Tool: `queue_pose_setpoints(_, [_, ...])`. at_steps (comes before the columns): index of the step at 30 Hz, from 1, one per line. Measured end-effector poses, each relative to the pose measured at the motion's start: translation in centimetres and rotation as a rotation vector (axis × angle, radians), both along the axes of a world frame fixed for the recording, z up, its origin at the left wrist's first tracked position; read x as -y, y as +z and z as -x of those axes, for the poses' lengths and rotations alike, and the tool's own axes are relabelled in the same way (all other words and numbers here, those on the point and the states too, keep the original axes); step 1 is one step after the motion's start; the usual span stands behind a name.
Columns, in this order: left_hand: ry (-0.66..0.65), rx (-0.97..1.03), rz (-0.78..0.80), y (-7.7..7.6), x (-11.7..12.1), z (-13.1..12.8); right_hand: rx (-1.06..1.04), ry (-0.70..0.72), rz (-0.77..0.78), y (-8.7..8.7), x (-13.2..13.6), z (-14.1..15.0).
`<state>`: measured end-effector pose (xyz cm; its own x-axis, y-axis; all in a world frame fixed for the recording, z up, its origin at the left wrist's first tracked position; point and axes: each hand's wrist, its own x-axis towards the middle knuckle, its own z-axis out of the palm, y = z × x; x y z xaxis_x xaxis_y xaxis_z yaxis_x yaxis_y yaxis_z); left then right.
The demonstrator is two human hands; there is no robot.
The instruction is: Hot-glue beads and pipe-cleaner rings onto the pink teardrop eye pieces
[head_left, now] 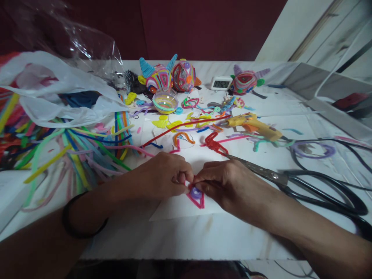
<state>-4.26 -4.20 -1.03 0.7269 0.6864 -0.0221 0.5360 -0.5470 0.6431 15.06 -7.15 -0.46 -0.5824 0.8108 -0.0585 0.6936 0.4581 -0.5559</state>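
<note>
Close together over a sheet of white paper [165,209], my two hands pinch a small piece made of pipe cleaners. Its pink pipe-cleaner outline [200,204] comes to a point toward me, and a purple coil [196,193] sits inside it. My left hand [168,174] is closed at the outline's left side. The thumb and fingertips of my right hand [223,180] press at its upper right, by a bit of red. My fingers hide the upper part of the piece. Large black-handled scissors [276,176] lie beside my right hand, near a bent red pipe cleaner [213,143].
Loose pipe cleaners [78,151] heap at the left beside a white plastic bag [58,89]. A yellow glue gun [251,126] with a black cord lies right of centre. Behind stand a clear bowl [165,101], colourful wrapped balls [158,77] and a digital clock [221,83].
</note>
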Motion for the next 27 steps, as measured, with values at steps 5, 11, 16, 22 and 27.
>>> queue_pose_setpoints(5, [0.002,0.008,0.026,-0.17,-0.07,0.04,0.011,-0.034,0.018,0.55,0.03,-0.22])
queue_pose_setpoints(11, [0.014,0.003,0.062,-0.29,-0.04,0.27,-0.001,-0.070,-0.025,0.91,-0.02,-0.67])
queue_pose_setpoints(16, [-0.022,0.009,0.068,0.12,-0.01,0.37,0.030,-0.035,-0.052,0.72,-0.06,-0.93])
queue_pose_setpoints(22, [-0.054,0.021,0.089,0.23,-0.06,0.33,0.071,0.025,-0.048,0.73,-0.06,-0.91])
queue_pose_setpoints(27, [-0.077,0.034,0.060,-0.13,-0.17,0.41,0.093,0.024,-0.054,0.83,0.03,-0.96])
